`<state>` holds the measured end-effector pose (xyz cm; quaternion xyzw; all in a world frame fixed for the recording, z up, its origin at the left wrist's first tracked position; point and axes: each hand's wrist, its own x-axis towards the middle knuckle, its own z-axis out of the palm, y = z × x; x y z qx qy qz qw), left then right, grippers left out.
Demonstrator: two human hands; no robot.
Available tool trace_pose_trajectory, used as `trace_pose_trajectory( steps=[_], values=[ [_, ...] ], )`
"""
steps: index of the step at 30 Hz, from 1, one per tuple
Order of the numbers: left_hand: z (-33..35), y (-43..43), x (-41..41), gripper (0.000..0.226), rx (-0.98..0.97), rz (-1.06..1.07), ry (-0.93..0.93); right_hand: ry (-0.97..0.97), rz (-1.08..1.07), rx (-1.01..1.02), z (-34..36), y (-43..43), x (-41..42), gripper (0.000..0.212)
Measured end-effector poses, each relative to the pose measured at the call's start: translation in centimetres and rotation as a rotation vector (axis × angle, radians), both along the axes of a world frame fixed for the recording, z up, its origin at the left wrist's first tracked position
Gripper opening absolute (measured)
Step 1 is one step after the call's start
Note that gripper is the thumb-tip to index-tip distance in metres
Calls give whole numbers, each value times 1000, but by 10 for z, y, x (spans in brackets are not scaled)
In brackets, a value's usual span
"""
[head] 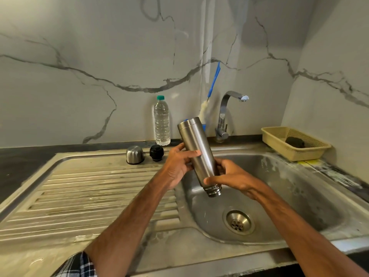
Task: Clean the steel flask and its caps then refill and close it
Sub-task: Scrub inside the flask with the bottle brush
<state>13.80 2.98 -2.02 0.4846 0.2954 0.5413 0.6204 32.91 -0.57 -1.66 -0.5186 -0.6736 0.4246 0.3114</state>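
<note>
A domed steel outer cap [135, 154] and a round black inner stopper [156, 153] stand on the ribbed steel drainboard [79, 192], just in front of a clear plastic water bottle [162, 121]. The left hand [177, 168] curls its fingers round the cylindrical steel flask [195, 138], which is tilted mouth-down over the sink basin [299, 196]. The right hand [233, 176] grips the flask near its neck.

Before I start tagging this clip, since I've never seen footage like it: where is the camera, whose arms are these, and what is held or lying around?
No machine here: one camera worn on a person's head looks down at their bare arms. The left hand and right hand both have a grip on the steel flask, uncapped and tilted mouth-down over the sink basin. On the drainboard stand a steel cap and a black cap; a water bottle stands behind them.
</note>
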Motion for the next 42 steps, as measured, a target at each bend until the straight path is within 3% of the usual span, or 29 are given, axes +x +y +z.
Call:
trace_pose_trajectory(
  steps=[4, 11, 17, 19, 22, 24, 27, 30, 36, 42],
  values=[
    [2, -3, 3, 56, -16, 6, -26, 1, -124, 71, -6, 2, 0, 87],
    [-5, -7, 16, 67, -4, -7, 224, -241, -394, 284, -7, -1, -14, 90],
    [-9, -4, 10, 50, -70, 37, 106, -230, -376, 316, -12, 0, -18, 94],
    [-9, -3, 6, 53, -92, 70, 59, -155, -320, 297, -8, -1, -18, 84],
    [-10, 1, 0, 68, -109, 125, -26, 27, -341, 301, 9, 5, -18, 51],
    [-12, 4, -4, 74, -117, 154, -67, 26, -408, 386, 25, 22, -14, 35],
    [-16, 7, -7, 65, -114, 161, -102, -6, -471, 503, 54, 63, -12, 24],
    [-18, 8, -9, 60, -97, 157, -116, -95, -527, 593, 90, 105, -21, 24],
    [-20, 10, -12, 55, -108, 158, -174, -68, -569, 439, 129, 174, -38, 55],
    [-23, 13, -15, 50, -131, 159, -184, -45, -575, 512, 135, 202, -45, 22]
  ],
)
